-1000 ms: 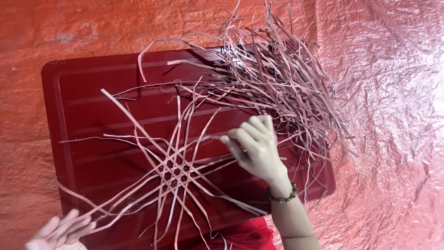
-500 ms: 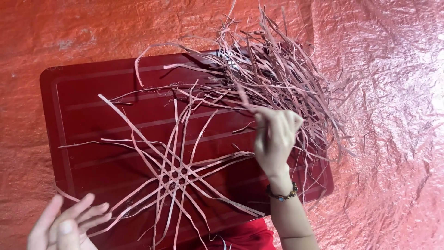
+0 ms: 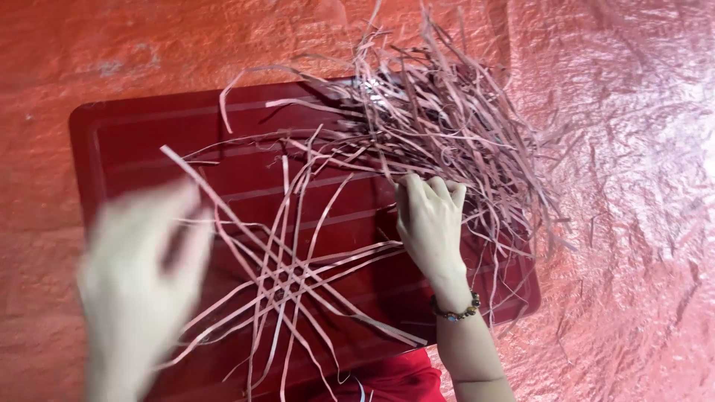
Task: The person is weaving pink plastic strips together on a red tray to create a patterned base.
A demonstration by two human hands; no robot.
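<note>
On the dark red tray (image 3: 134, 141), near its right half, the right hand (image 3: 430, 223) is seen back-up with the fingers curled shut into the lower edge of the loose pile of pale strips (image 3: 447, 119); strips appear to be pinched under the fingertips, though which ones cannot be told. A beaded bracelet (image 3: 456, 313) is worn at that wrist.

The left hand (image 3: 141, 283) is recorded over the tray's lower left part, heavily blurred. Its fingers look spread and loose, with nothing visibly gripped; contact with the strips below it cannot be told.

Between the two hands, the woven star of strips (image 3: 287, 279) lies flat on the tray, its crossing centre tightly interlaced and its long free ends radiating outward, some running past the tray's near edge and some reaching up toward the pile. The right hand is just beside the star's upper right ends.

The pile is heaped over the tray's upper right corner and spills onto the crinkled orange-red sheet (image 3: 633, 223) on which the tray rests. A piece of red cloth (image 3: 395, 380) shows at the bottom edge.
</note>
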